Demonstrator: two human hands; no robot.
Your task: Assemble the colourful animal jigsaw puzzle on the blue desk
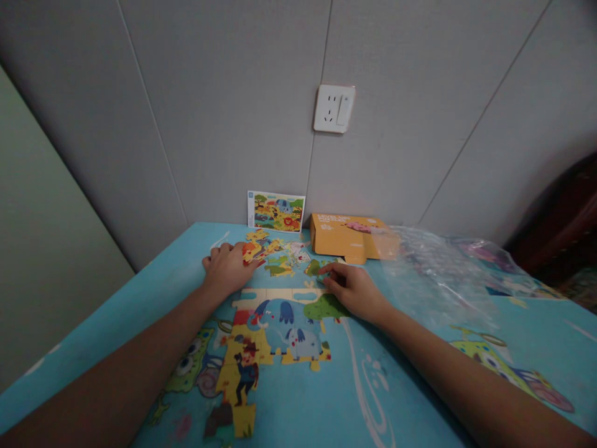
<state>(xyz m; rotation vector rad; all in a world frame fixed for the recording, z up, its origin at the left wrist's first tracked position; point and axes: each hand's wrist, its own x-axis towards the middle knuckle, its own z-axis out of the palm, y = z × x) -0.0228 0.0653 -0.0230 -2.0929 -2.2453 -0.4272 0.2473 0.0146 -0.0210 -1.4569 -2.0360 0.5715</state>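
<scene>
A partly joined jigsaw puzzle with elephants, a green tree and a person in a hat lies on the blue cloth in front of me. My left hand rests above its upper left corner, fingers apart, its thumb beside a pile of loose puzzle pieces. Just above the upper right part of the puzzle, my right hand is closed in a pinch on a small puzzle piece, mostly hidden by the fingers. Close to those fingertips lies a loose green piece.
A picture card showing the whole scene leans against the wall. Right of it sits an orange puzzle box, partly under a clear plastic bag. A wall socket is above. The cartoon-printed cloth covers the table.
</scene>
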